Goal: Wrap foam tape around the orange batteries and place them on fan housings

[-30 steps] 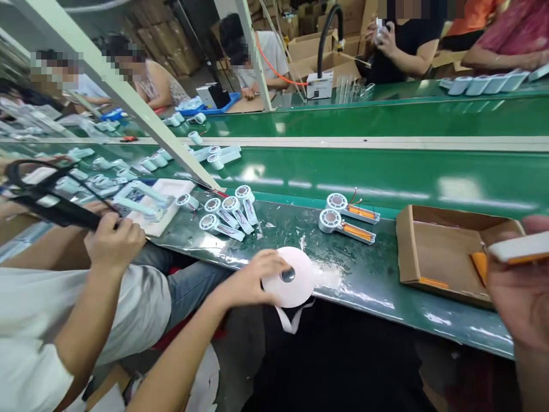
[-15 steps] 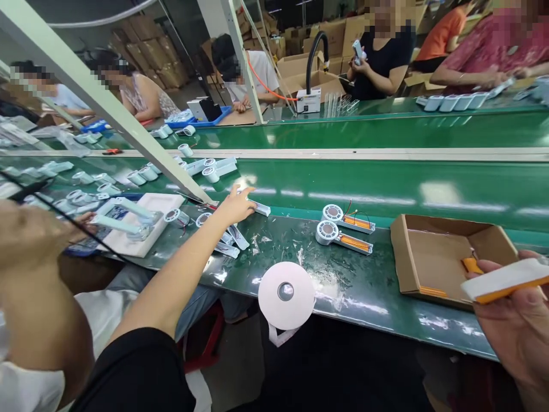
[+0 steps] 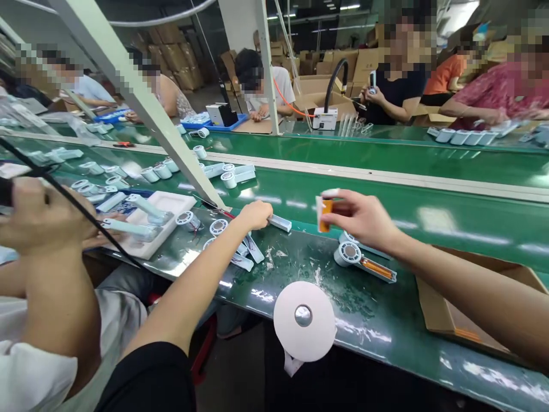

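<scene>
My left hand (image 3: 256,216) is closed over the far end of a pale blue handheld fan housing (image 3: 281,222), whose handle sticks out to the right. The hand hides the rest of it. Raised above the bench, my right hand (image 3: 358,216) pinches an orange battery pack (image 3: 326,215) with a white strip on its left side. Below that hand lies a fan housing (image 3: 349,253) with orange packs in its handle, and another is partly covered behind it. Several more housings (image 3: 218,228) with wires lie beside my left forearm.
A large roll of white tape (image 3: 285,323) hangs at the bench's front edge. At right my forearm crosses a cardboard box (image 3: 437,306). A slanting metal post (image 3: 171,140) rises at left. A co-worker's arm (image 3: 55,274) is close on my left; others sit across the green conveyor (image 3: 463,220).
My right hand has come from beyond the box at right to the middle, bringing the battery pack. My left hand has closed over the housing. The view has turned slightly.
</scene>
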Demonstrator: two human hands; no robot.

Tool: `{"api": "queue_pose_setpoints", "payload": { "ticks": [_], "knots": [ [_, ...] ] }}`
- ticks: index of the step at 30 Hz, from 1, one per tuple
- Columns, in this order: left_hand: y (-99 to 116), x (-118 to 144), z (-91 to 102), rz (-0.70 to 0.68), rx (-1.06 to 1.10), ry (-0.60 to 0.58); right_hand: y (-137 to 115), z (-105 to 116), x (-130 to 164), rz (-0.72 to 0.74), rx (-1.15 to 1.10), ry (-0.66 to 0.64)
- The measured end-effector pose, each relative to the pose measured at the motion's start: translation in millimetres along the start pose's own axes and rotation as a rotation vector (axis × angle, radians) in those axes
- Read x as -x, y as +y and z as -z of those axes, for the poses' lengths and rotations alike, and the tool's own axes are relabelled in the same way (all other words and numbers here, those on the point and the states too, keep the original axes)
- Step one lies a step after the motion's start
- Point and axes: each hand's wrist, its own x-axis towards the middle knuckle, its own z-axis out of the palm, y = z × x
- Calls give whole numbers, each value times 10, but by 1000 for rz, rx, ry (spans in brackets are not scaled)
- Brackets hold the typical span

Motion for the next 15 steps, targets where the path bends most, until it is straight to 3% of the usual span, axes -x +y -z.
{"api": "queue_pose_setpoints", "payload": {
  "ticks": [3, 6, 9, 15],
  "knots": [
    [44, 25, 98, -39, 82, -32, 373, -493, -564, 42, 178, -144],
    [140, 34, 149, -50, 150, -32, 614, -789, -796, 72, 486, -228],
    [244, 34, 143, -14, 199, -9, 706, -808, -749, 87, 649, -298],
    [300, 86, 176, -48, 361, 5, 737, -615, -415, 65, 680, -386]
  ]
}}
